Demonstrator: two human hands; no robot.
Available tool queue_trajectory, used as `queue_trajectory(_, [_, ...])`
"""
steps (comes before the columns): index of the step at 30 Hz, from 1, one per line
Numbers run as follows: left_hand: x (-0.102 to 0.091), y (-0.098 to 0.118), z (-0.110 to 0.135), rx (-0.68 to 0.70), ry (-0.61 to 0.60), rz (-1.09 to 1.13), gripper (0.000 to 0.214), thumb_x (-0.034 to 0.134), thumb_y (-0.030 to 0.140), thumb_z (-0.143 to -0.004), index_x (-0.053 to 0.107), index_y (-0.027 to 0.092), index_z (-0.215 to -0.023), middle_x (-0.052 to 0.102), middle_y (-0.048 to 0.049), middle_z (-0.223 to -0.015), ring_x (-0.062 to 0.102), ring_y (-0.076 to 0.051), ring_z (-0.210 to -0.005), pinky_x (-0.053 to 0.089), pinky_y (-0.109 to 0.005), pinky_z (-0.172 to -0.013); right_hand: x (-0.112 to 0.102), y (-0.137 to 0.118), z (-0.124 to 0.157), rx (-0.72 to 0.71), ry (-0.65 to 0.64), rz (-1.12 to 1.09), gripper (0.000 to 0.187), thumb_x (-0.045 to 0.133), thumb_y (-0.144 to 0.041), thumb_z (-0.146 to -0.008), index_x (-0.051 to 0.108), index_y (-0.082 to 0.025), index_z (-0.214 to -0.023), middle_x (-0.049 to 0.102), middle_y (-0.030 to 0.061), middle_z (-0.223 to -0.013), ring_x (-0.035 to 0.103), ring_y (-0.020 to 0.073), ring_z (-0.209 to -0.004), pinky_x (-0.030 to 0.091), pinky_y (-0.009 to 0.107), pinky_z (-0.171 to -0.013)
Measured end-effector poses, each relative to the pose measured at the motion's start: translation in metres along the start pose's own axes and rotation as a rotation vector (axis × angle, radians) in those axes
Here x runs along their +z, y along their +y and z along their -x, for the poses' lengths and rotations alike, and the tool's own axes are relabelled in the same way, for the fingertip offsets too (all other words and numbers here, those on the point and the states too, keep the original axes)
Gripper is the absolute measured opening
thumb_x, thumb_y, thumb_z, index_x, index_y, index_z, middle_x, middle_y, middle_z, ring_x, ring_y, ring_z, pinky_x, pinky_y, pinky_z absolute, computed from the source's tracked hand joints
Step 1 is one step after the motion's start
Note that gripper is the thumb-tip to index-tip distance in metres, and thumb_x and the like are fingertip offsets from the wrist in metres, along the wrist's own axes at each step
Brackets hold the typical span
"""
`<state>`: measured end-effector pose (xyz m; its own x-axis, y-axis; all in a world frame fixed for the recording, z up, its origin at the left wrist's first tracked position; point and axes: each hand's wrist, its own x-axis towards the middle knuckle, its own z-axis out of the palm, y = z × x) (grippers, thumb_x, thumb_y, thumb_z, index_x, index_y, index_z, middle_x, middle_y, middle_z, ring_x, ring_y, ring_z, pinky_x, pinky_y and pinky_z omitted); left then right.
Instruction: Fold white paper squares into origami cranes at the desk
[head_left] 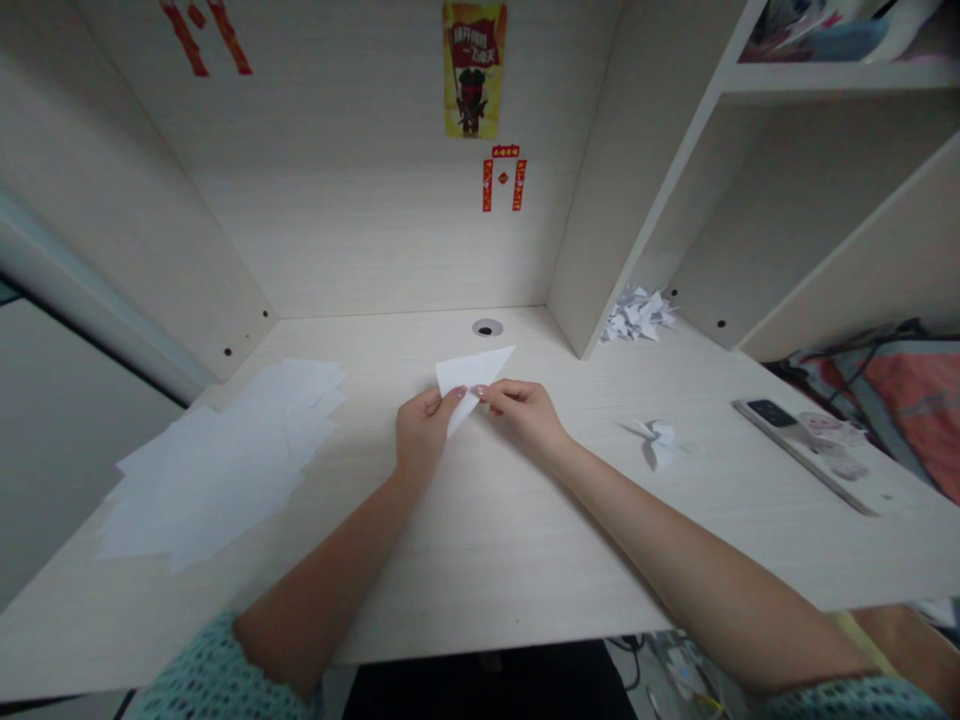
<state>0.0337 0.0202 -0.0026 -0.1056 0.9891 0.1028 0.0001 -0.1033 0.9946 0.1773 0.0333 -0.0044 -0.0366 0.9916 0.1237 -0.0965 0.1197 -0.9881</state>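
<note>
A folded piece of white paper (472, 370), roughly triangular, is held above the middle of the desk. My left hand (424, 425) pinches its lower left part between thumb and fingers. From the other side, my right hand (525, 408) grips the paper's lower right edge, with thumb and index finger closed close to the left thumb. The fold lines under the fingertips are hidden. To the right of my right hand lies a small folded white paper figure (660, 442) with pointed parts.
Loose white paper sheets (225, 450) are spread at the left. A heap of small folded paper pieces (637, 315) sits behind the upright divider (622, 190). A white flat device with a dark panel (810, 450) lies at right. The desk has a round cable hole (487, 328) at the back.
</note>
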Motion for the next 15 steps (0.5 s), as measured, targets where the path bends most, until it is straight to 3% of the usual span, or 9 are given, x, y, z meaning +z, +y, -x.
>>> queue_trajectory(4, [0.000,0.003,-0.001,0.047,-0.049,-0.002,0.028,0.065,0.040,-0.068,0.070,0.016,-0.082,0.069,-0.0035,-0.079,0.059,-0.016,-0.067,0.042,-0.023,-0.060,0.002,0.001,0.002,-0.047,0.038,0.059,0.027,0.067,-0.042,-0.065,0.066,-0.015,-0.062,0.060,0.0006,-0.058,0.047,0.0102,-0.053,0.035,0.024,-0.054])
queue_trajectory(9, [-0.004,0.007,-0.005,0.077,0.050,0.009,0.030,0.061,0.043,-0.071,0.064,0.016,-0.059,0.057,0.0014,-0.055,0.048,-0.011,-0.053,0.035,-0.021,-0.051,0.000,0.006,0.000,-0.059,0.037,0.173,0.031,0.066,-0.046,-0.065,0.065,-0.014,-0.064,0.061,0.0016,-0.060,0.047,0.0107,-0.051,0.032,0.023,-0.050])
queue_trajectory(15, [-0.007,0.000,-0.011,0.023,0.162,0.151,0.027,0.065,0.041,-0.067,0.067,0.015,-0.063,0.062,-0.0012,-0.064,0.052,-0.012,-0.059,0.036,-0.022,-0.056,0.000,0.009,-0.002,-0.087,0.007,0.248,0.033,0.064,-0.048,-0.066,0.065,-0.015,-0.064,0.063,0.0027,-0.062,0.048,0.0114,-0.052,0.033,0.024,-0.050])
